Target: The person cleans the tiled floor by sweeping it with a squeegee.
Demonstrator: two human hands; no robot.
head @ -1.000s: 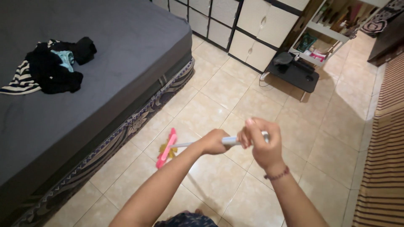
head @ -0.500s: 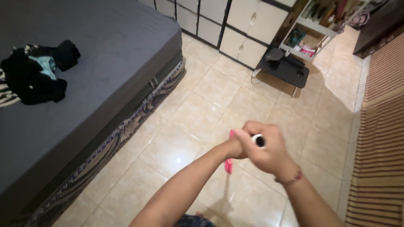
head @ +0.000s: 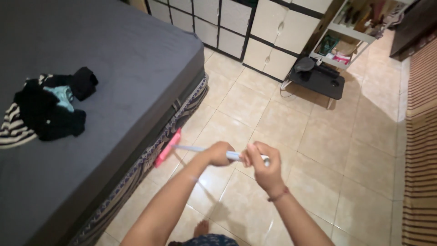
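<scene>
Both hands grip the pale handle of a mop [head: 191,149]: the left hand [head: 220,153] closed lower down, the right hand [head: 260,165] closed around the top end. Its pink head [head: 167,148] lies on the floor [head: 291,123] against the bed [head: 114,91] base. The tiles look uniformly glossy, so mopped and unmopped floor cannot be told apart. Dark clothes [head: 50,109] lie on the bed.

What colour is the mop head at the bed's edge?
Pink. The mop head shows best in the head view, against the bed, on a pale handle.
</scene>
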